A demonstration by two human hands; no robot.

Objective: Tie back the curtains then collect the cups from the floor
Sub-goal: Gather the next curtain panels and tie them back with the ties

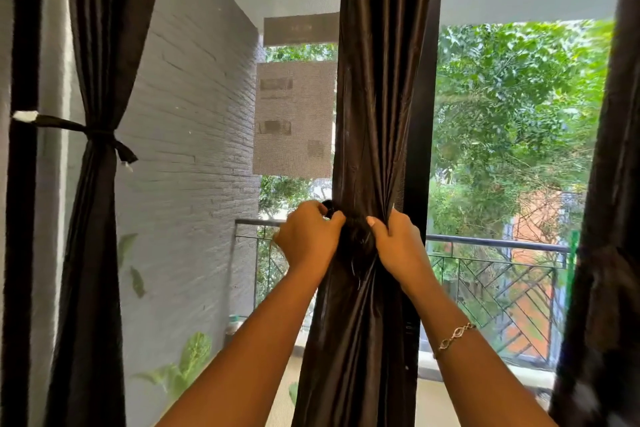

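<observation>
The middle curtain (377,114), dark and glossy, hangs in front of the black window post (420,114), and both hands gather it at mid-height. The left hand (308,236) has its fingers curled round the left side of the bunched fabric, thumb pressed against a dark knot (356,241) that sits between the two hands (whether this is a separate tie band or the cloth itself cannot be told). The right hand (398,246) pinches the curtain's right edge, thumb on the front folds; a chain bracelet (453,336) sits on that forearm. To the far left, another curtain (93,236) is cinched by a dark band (83,130). A third curtain (606,218) hangs at the right edge, and a balcony railing (498,243) stands outside.
</observation>
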